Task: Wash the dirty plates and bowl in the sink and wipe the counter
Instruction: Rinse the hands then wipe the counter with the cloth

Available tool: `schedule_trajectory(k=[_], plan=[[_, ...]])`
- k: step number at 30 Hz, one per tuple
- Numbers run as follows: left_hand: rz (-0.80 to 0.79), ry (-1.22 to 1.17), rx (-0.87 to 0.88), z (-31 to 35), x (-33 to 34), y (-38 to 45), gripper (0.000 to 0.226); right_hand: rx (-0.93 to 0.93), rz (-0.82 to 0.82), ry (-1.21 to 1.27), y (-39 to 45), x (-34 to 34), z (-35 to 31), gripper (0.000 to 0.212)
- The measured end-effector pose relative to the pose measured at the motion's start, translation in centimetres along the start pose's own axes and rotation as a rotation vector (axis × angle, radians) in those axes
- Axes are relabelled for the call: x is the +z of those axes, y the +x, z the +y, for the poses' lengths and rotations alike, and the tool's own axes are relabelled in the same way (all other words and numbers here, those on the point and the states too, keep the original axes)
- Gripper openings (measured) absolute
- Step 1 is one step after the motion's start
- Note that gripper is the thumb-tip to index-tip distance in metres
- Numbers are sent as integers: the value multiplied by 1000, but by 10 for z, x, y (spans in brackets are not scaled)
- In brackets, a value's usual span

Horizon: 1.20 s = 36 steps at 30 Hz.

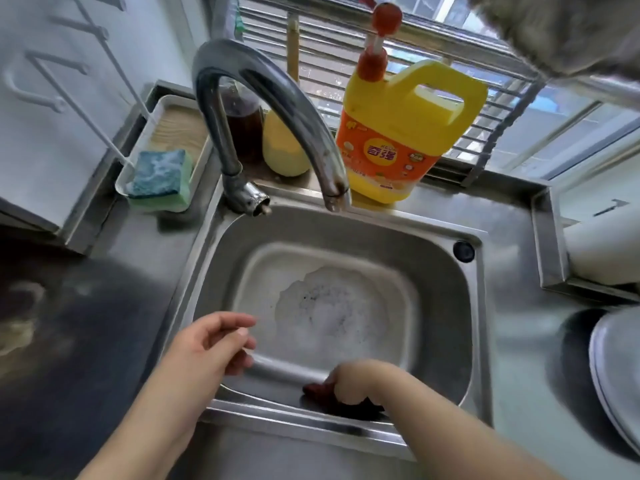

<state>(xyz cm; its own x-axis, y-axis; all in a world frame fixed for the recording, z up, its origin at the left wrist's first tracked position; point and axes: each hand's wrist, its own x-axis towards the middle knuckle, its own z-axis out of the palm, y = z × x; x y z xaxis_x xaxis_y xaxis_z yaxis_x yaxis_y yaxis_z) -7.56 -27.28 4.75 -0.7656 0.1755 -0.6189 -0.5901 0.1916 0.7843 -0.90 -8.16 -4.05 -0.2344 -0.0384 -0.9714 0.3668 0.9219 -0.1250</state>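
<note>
The steel sink [443, 306] holds no dishes; a patch of soapy foam [332, 306] lies around its drain. My right hand [356, 382] is down at the sink's near wall, fingers curled round a dark red cloth [317, 391]. My left hand [214, 344] hovers over the sink's left rim with loosely curled fingers, holding nothing. Stacked plates [616, 372] lie on the counter at the right edge. A blue-green sponge [161, 178], foamy on top, rests on a white tray [152, 114] at the back left.
The curved tap [263, 109] arches over the sink's back, no water running. A yellow detergent jug [401, 133] with a red pump, a dark bottle [244, 123] and a yellow object stand behind it on the window ledge. The wet steel counter [526, 341] surrounds the sink.
</note>
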Motion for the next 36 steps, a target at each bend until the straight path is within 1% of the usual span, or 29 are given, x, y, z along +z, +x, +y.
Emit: schedule_trajectory(k=[1,3,5,6,8,9,10,12,13,14,15,16,17,18,19,20,22,23,24,25,26,28,29,30,31,32,34,35,36], plan=[[20,-11,0,1,-5,0,21,-40,6,105,-1,-5,-24,57],[57,-27,6,4,-16,-1,21,-155,7,222,2,-15,-78,40],[88,-51,3,5,-28,0,21,-234,89,435,16,-28,-129,33],[104,-64,-4,5,-34,1,21,-233,124,630,28,-35,-148,28],[125,-75,-17,2,-45,3,21,-172,109,1251,48,-55,-173,18],[126,-74,-22,0,-50,4,21,-144,135,1505,56,-68,-178,21],[120,-75,-30,-1,-53,5,22,-167,176,1693,65,-85,-176,27],[100,-75,-48,-3,-56,7,23,-257,200,2065,70,-123,-160,40],[95,-68,-51,-5,-56,8,23,-308,229,2173,68,-144,-149,40],[94,-62,-54,-6,-56,9,23,-348,297,2216,68,-156,-136,33],[90,-57,-59,-7,-56,10,23,-323,413,2241,69,-162,-117,22],[79,-62,-70,-7,-54,10,23,-367,486,2217,70,-162,-102,18],[63,-59,-77,-7,-53,11,23,-385,532,2280,71,-156,-82,22],[51,-65,-82,-5,-51,12,23,-329,678,2242,70,-150,-56,23],[39,-64,-82,-5,-49,12,23,-220,757,2219,65,-142,-28,24],[29,-65,-80,-3,-47,12,23,-148,746,2319,58,-138,3,23],[23,-46,-88,-2,-43,14,23,34,804,2582,47,-130,56,21],[16,-36,-106,-3,-40,15,23,36,855,2680,43,-127,74,24],[-3,-28,-123,-3,-36,15,23,-64,858,2822,44,-125,87,29],[-20,-20,-141,-5,-32,14,22,-238,851,2889,43,-123,88,33],[-43,-15,-153,-6,-27,14,23,-362,808,2916,48,-129,79,37],[-71,-18,-164,-7,-18,11,21,-382,694,2810,69,-138,50,37],[-76,-24,-160,-9,-15,10,14,-439,580,2751,77,-142,34,30],[-73,-23,-153,-7,-11,9,4,-425,502,2702,86,-144,19,28],[-71,-16,-145,-8,-10,9,12,-404,466,2679,98,-148,9,34],[-72,-12,-137,-8,-9,8,16,-375,474,2621,103,-150,1,38],[-61,-6,-130,-9,-10,7,7,-360,596,2468,102,-149,2,41],[-64,9,-133,-10,-12,7,17,-405,619,2407,92,-147,9,40],[-62,14,-127,-10,-13,6,21,-388,663,2297,78,-141,23,36]])
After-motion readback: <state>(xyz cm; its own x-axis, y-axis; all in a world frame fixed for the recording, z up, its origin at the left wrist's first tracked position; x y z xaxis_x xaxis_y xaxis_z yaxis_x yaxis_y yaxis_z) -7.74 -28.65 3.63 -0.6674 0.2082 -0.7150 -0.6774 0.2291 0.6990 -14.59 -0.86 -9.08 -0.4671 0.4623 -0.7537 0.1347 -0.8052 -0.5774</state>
